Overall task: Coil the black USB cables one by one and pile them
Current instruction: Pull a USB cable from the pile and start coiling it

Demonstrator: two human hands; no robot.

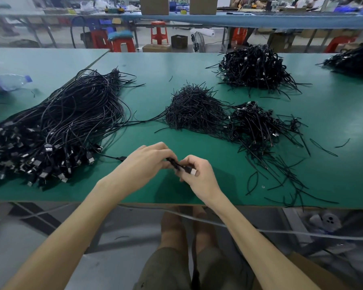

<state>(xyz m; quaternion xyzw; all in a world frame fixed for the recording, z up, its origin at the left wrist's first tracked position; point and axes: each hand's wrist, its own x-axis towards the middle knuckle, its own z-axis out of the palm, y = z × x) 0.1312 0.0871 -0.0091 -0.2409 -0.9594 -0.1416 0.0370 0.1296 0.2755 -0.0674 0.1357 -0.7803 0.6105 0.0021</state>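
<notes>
A coiled black USB cable [176,163] is held between both hands just above the green table [197,65] near its front edge. My left hand [144,162] grips one end of the bundle. My right hand [197,174] pinches the other end, and the silver USB plug [193,172] sticks out by its thumb. A big heap of uncoiled black cables [57,126] with many plugs lies to the left. A pile of coiled cables [258,124] lies to the right, with a larger one [254,68] behind it.
A heap of short black ties [194,109] lies in the middle of the table. Loose ties [281,174] are scattered at the front right. A plastic bottle [7,82] lies at the far left. A further cable pile [354,59] sits at the far right.
</notes>
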